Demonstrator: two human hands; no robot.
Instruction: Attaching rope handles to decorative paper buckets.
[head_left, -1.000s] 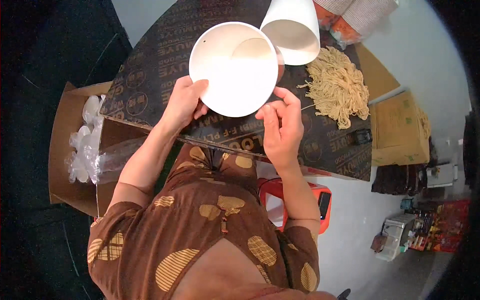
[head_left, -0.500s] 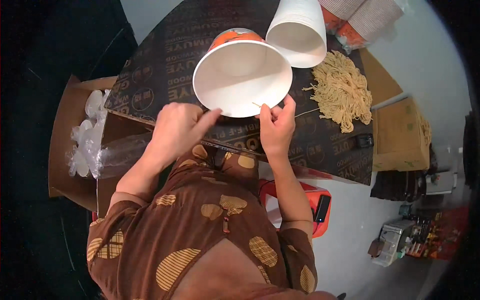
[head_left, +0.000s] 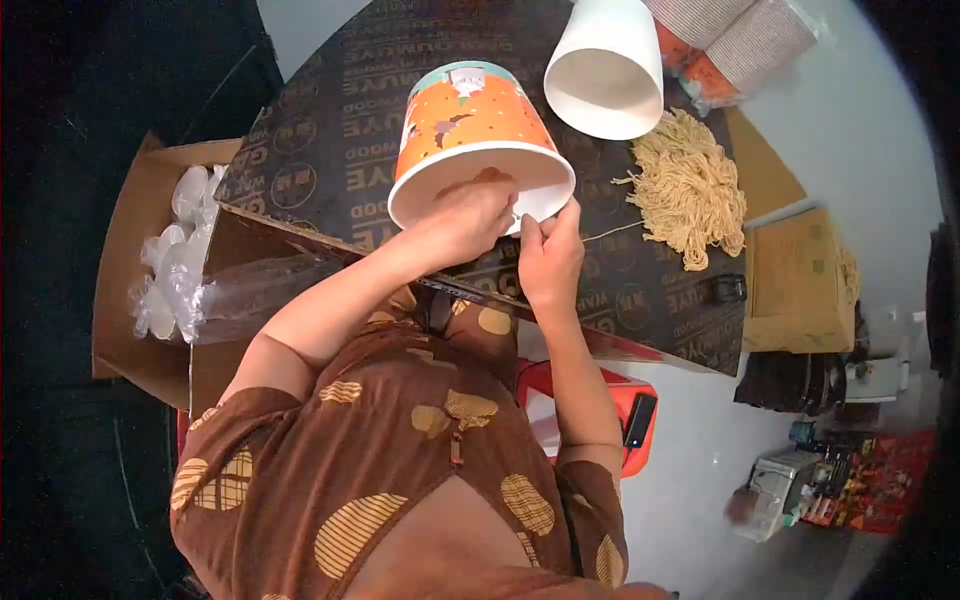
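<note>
A large paper bucket (head_left: 470, 120), orange with a pale green band and a white inside, lies tipped on the table with its mouth toward me. My right hand (head_left: 550, 265) grips the near right of its rim, thumb inside and fingers behind the wall. My left hand (head_left: 465, 220) reaches into the mouth, fingertips pinched beside the right thumb, where a short bit of string shows at the wall. A pale string (head_left: 615, 231) runs from behind my right hand to a heap of cream strings (head_left: 690, 185) on the right.
Nested white paper buckets (head_left: 605, 70) lie at the table's far side. Bagged orange buckets (head_left: 750, 50) stand beyond them. An open carton (head_left: 120, 270) with plastic-wrapped pieces is at the left. A small black object (head_left: 729, 288) sits near the dark table's (head_left: 300, 130) right edge.
My left hand has moved from outside the rim into the bucket, to the string. The bucket has tilted, so more of its orange outside shows. My right hand stays at the rim.
</note>
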